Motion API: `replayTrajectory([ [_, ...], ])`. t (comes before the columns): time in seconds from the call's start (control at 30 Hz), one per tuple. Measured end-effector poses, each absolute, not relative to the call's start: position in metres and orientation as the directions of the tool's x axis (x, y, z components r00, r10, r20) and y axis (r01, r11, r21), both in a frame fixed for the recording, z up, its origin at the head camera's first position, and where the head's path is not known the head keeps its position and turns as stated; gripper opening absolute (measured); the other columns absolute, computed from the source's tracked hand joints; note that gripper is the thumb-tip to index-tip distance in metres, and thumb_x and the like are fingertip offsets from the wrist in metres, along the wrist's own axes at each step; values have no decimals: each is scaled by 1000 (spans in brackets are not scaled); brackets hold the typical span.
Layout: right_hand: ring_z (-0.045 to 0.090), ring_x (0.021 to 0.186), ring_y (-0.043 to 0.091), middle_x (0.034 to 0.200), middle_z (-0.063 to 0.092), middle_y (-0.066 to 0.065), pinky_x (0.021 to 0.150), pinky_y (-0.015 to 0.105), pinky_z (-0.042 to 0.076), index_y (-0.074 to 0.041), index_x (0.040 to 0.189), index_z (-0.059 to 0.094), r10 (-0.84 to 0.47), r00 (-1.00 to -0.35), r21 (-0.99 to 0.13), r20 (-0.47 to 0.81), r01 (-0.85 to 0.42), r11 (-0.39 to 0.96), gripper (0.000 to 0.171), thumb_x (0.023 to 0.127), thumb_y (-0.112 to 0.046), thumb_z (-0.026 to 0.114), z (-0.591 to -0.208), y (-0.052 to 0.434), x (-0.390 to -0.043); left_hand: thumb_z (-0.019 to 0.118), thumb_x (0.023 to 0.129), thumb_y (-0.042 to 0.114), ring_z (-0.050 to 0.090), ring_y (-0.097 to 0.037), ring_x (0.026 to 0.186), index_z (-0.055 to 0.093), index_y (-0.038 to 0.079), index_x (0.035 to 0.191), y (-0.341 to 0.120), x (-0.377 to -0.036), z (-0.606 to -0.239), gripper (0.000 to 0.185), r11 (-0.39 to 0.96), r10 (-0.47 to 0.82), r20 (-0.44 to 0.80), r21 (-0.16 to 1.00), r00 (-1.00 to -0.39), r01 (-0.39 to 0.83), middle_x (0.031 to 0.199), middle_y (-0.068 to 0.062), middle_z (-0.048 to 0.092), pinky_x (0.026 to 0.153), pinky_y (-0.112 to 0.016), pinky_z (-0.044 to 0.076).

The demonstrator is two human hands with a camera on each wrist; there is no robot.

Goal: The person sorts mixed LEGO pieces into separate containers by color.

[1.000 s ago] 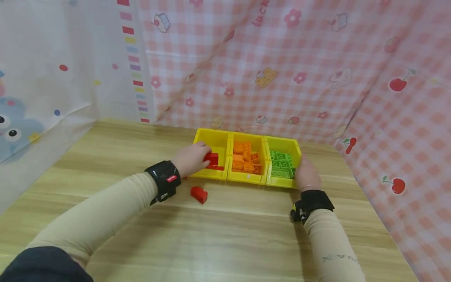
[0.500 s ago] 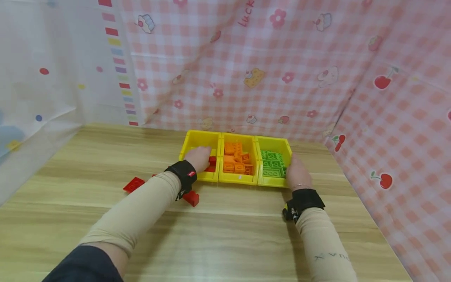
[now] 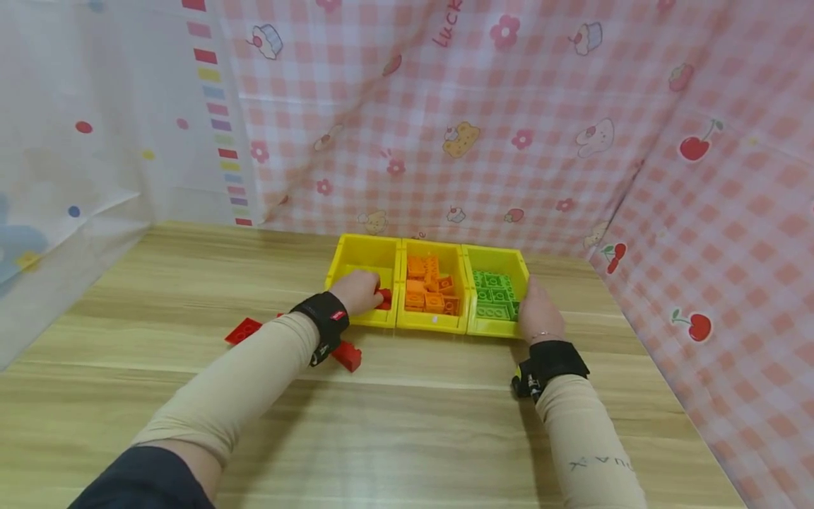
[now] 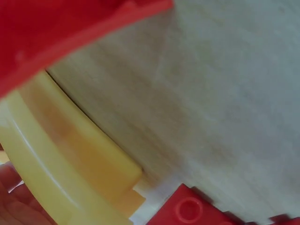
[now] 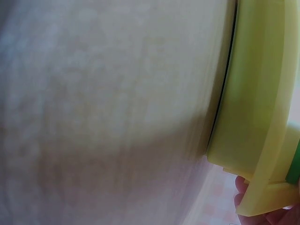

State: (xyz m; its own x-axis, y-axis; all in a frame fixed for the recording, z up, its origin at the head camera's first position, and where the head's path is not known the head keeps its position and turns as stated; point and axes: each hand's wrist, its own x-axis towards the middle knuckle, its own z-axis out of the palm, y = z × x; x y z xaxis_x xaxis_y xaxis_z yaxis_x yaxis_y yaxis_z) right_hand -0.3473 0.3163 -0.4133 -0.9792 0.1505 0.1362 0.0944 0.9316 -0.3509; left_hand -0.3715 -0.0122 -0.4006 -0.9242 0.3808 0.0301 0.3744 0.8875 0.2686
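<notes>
While my view has barely shifted over the last half second, I see my left hand [image 3: 359, 291] has settled a little deeper into the leftmost yellow bin [image 3: 356, 252], fingers curled over the red bricks [image 3: 384, 297] there, so I judge that brick is as good as dropped in; whether the fingers are actually pinching it I cannot tell. My right hand [image 3: 538, 311] has not moved: it lies against the outer wall of the green-brick bin [image 3: 518, 260], fingers fairly straight, steadying the row rather than gripping. The middle bin [image 3: 454, 251] holds the orange bricks [image 3: 426, 286]. Two loose red bricks wait on the surface [image 3: 413, 417]: one [image 3: 347, 355] just under my left wrist, a flat one [image 3: 242, 330] further left.
</notes>
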Motion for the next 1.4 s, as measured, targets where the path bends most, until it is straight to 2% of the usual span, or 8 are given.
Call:
replayTrajectory([
  [0.4,40,124,38,140,36,25,99,51,33,0,147,16,130,-982,-338,134,78,938,49,100,-9,25,-411,309,-349,46,96,14,57,-21,88,61,1,112,-19,-362,-396,25,904,380,2,210,-925,372,103,-11,63,83,-36,46],
  [0.57,41,124,37,140,37,23,98,51,33,-1,147,18,132,-980,-361,148,71,930,49,99,-8,24,-411,309,-349,46,96,11,56,-25,104,58,-3,118,-29,-354,-387,29,864,448,43,237,-893,445,115,-15,61,93,-38,42],
  [0.7,42,122,37,138,39,23,98,51,33,-2,146,20,138,-979,-377,150,72,923,48,99,-8,23,-410,312,-348,46,95,9,54,-26,109,58,-3,118,-45,-342,-375,28,819,496,90,283,-864,500,116,-16,60,95,-40,40],
  [0.93,43,120,39,136,39,25,97,53,33,1,145,20,131,-981,-379,144,67,923,47,98,-8,22,-409,316,-345,48,94,9,56,-26,99,60,-3,116,-90,-308,-361,27,812,485,131,299,-864,501,112,-15,61,93,-41,42],
  [1.1,41,121,41,138,37,26,97,54,33,2,145,18,131,-982,-365,135,73,928,47,99,-8,21,-410,321,-344,50,91,6,59,-27,94,62,-2,108,-129,-298,-368,22,813,484,189,266,-855,519,104,-15,63,87,-43,45],
  [1.23,41,121,41,138,36,27,96,55,33,1,146,16,130,-983,-356,128,77,931,48,99,-9,23,-411,320,-342,55,88,5,58,-22,82,65,0,101,-152,-287,-379,17,832,492,207,174,-846,526,92,-8,61,77,-40,49],
  [1.3,42,120,41,137,36,27,96,55,34,1,146,16,125,-984,-352,127,73,933,48,99,-9,24,-411,318,-342,60,85,6,55,-18,72,66,2,93,-161,-281,-385,11,825,530,218,92,-820,558,83,-4,58,68,-35,49],
  [1.4,41,121,42,138,36,27,95,55,34,2,146,16,122,-984,-345,126,72,936,49,99,-9,25,-410,316,-341,65,81,8,45,-11,59,63,7,82,-168,-271,-393,2,783,609,224,-18,-761,621,72,3,47,55,-28,44],
])
